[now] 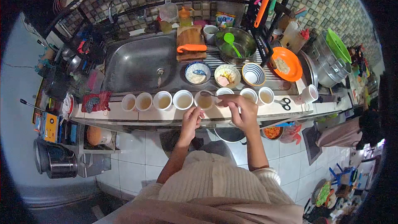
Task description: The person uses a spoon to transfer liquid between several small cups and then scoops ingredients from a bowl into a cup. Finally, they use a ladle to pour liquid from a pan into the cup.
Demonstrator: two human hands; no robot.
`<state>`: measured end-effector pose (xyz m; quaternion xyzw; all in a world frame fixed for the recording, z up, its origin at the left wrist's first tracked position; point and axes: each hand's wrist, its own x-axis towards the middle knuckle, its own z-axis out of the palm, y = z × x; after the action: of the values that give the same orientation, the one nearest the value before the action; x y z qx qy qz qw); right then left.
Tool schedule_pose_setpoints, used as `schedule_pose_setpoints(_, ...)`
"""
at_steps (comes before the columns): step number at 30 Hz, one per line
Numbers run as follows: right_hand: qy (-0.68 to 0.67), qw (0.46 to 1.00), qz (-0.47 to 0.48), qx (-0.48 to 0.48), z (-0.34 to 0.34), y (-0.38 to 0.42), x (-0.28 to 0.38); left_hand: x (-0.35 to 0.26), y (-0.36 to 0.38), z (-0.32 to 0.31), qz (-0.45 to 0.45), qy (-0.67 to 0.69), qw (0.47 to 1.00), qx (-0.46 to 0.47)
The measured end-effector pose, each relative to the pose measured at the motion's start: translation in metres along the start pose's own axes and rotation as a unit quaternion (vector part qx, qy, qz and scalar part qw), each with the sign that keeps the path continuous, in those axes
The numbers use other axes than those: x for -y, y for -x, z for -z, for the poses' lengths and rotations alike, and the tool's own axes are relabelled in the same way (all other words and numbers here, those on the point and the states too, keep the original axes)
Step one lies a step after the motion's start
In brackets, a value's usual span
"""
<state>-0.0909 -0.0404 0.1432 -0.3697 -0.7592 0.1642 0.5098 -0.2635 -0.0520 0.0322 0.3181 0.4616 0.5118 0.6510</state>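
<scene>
A row of several small white cups with pale brownish liquid lines the counter's front edge. My left hand (191,122) has its fingers curled against the near side of one middle cup (205,103), steadying it upright. My right hand (244,111) is closed around the handle of a metal spoon (206,94), whose bowl is over that same cup. Its fingers partly hide another cup (224,91). Behind the row are a blue-patterned bowl (190,67) with white contents, a bowl (219,68) with pink and yellow bits, and a striped bowl (253,74).
A steel sink (120,64) lies left, beside a wooden board (186,37) with an orange-handled tool (192,48). A pot (248,43) holds a green ladle (229,39). Scissors (285,104), stacked cups (307,95) and an orange plate (295,58) are right.
</scene>
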Motion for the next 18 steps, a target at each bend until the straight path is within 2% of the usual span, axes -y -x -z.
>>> schedule_pose_setpoints(1, 0.003, 0.999, 0.026, -0.029, 0.000, 0.001, 0.001, 0.001, 0.000, 0.000, -0.002, 0.004, 1.000, 0.003)
schedule_pose_setpoints(5, -0.022, 0.998, 0.041, -0.045, -0.001, 0.003, -0.003, 0.001, 0.000, 0.000, 0.003, -0.002, 1.000, -0.004)
schedule_pose_setpoints(7, 0.004, 0.999, -0.011, 0.045, 0.001, 0.005, -0.008, 0.000, 0.000, 0.000, 0.005, -0.003, 1.000, -0.001)
schedule_pose_setpoints(11, -0.008, 0.999, -0.035, 0.031, -0.002, 0.010, -0.015, -0.003, 0.002, -0.001, 0.017, -0.009, 1.000, -0.009)
schedule_pose_setpoints(13, -0.040, 0.995, -0.085, 0.041, -0.002, 0.014, -0.018, -0.002, 0.002, -0.001, 0.013, -0.004, 1.000, -0.004)
schedule_pose_setpoints(14, -0.040, 0.995, -0.085, 0.041, -0.003, 0.016, -0.020, -0.001, 0.001, 0.000, 0.008, 0.000, 1.000, 0.002)
schedule_pose_setpoints(16, -0.054, 0.997, -0.042, -0.023, -0.005, 0.017, -0.022, -0.001, 0.000, -0.001, 0.004, 0.002, 1.000, 0.000)
schedule_pose_setpoints(18, -0.059, 0.995, -0.078, -0.012, -0.006, 0.017, -0.023, 0.000, 0.001, 0.000, 0.002, 0.003, 1.000, -0.004)
